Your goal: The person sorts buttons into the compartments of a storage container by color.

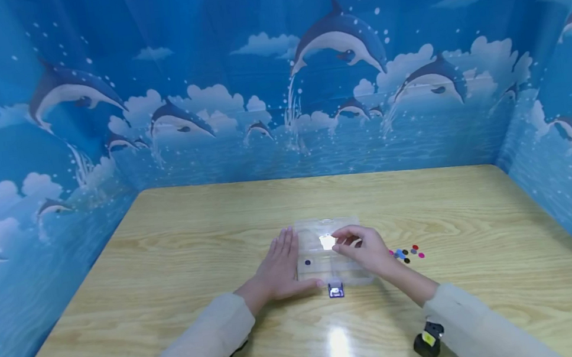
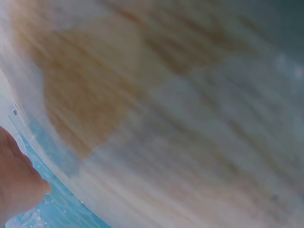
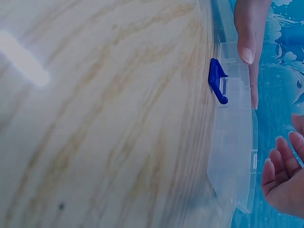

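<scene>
A clear plastic box [image 1: 318, 270] with a blue latch [image 1: 336, 290] at its front lies on the table. One small dark disc [image 1: 307, 262] shows in its left part. My left hand [image 1: 283, 265] rests along the box's left side, fingers straight and thumb by the front edge. Over the right part of the box is my right hand [image 1: 363, 246], fingers bent and thumb near the index finger. Whether a small thing is between those fingertips cannot be seen. In the right wrist view the box wall [image 3: 232, 142] and the blue latch [image 3: 217, 81] stand near the bent fingers.
Several small coloured discs [image 1: 406, 254] lie loose on the wooden table [image 1: 206, 224], right of the box. A blue curtain [image 1: 239, 148] with dolphins surrounds the table's back and sides. Bright glare marks the table near the front.
</scene>
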Available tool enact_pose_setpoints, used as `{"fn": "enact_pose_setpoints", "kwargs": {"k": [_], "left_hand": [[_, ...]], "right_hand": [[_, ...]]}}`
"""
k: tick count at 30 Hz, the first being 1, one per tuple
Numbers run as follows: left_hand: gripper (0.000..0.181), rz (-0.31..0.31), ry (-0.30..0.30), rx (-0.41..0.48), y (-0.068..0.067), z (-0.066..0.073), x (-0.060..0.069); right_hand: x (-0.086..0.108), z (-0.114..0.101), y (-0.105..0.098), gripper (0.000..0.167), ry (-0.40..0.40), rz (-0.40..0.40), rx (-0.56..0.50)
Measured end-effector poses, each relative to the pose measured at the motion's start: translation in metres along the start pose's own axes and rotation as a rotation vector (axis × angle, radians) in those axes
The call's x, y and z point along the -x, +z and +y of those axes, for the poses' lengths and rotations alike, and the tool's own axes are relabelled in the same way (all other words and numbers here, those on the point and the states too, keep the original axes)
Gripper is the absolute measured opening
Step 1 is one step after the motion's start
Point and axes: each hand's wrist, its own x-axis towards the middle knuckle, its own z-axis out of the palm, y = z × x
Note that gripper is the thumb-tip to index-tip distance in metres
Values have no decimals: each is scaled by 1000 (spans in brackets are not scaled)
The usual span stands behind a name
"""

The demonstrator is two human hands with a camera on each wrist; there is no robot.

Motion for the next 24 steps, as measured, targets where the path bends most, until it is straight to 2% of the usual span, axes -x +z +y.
{"fn": "enact_pose_setpoints", "kwargs": {"k": [24], "left_hand": [[108, -8, 4, -16, -2, 1, 1]], "right_hand": [[12, 13, -23, 27, -46, 7, 71]]}}
